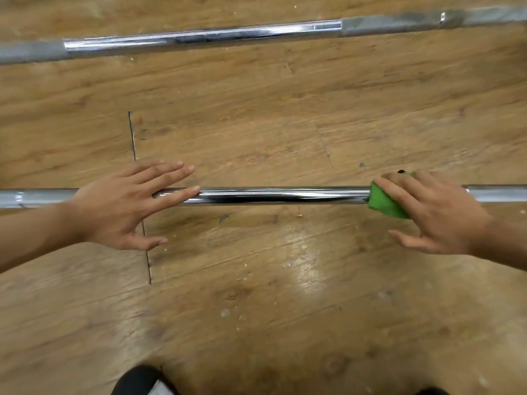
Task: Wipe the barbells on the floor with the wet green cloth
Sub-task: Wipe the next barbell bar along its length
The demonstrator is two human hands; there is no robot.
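Right hand [439, 212] lay flat, thumb apart, and pressed the green cloth [385, 203] onto the near barbell [279, 195], right of its middle. Left hand [122, 206] was spread wide and rested on its left part, holding nothing. Looked mid-wipe; the far barbell [199, 35] beyond it probably remained.

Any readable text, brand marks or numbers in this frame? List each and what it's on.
None: no readable text anywhere in this view.
near barbell: chrome and reflections only, no stamp or engraving shows.
far barbell: no markings show; its dull end sections are blurred.
green cloth: plain, no tag or print visible under the right hand.
floor: wood grain and specks only.
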